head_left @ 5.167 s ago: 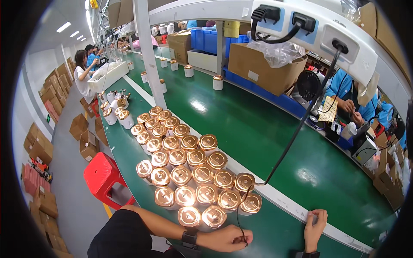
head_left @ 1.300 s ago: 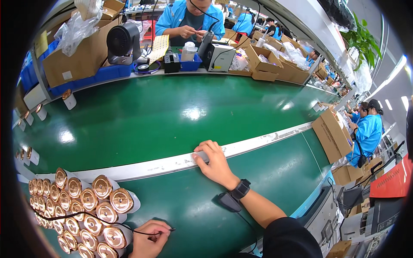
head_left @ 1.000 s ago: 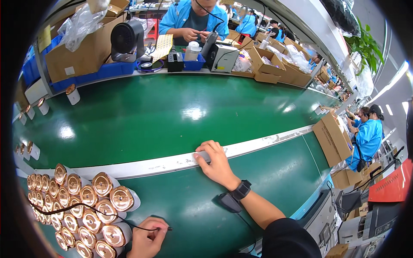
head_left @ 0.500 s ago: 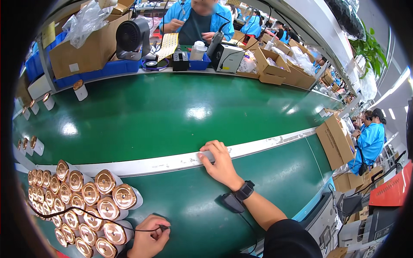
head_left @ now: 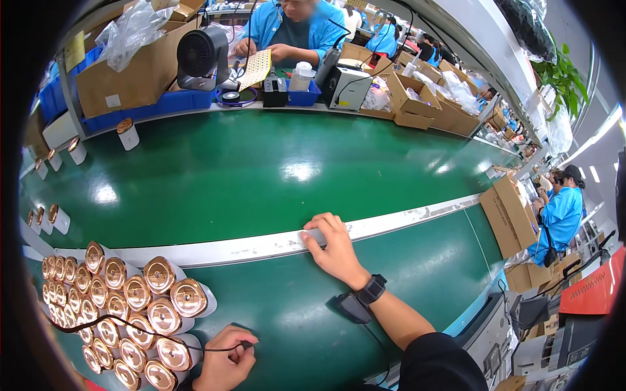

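My left hand (head_left: pixel 228 358) is closed in a pinch on the end of a thin black cable (head_left: pixel 218 349), low in the head view. From there the cable runs left across a packed group of white canisters with shiny copper-coloured tops (head_left: pixel 165 316). My right hand (head_left: pixel 332 251) rests on the white rail (head_left: pixel 261 246), fingers bent and thumb apart, and no held thing can be made out. A dark watch (head_left: pixel 373 289) is on the right wrist. Beside that wrist a small black box (head_left: pixel 353 308) with a cord lies on the green near surface (head_left: pixel 280 306).
Beyond the rail a green belt (head_left: pixel 215 176) carries several more canisters (head_left: pixel 128 134) at its left. On the far side are a black fan (head_left: pixel 202 53), a blue tray (head_left: pixel 303 98) and a co-worker in blue (head_left: pixel 300 32). A cardboard box (head_left: pixel 507 215) stands at right.
Canisters on the far part of the belt have shifted slightly right. The co-worker across has bent forward and brought both hands together. My own hands stay almost where they were.
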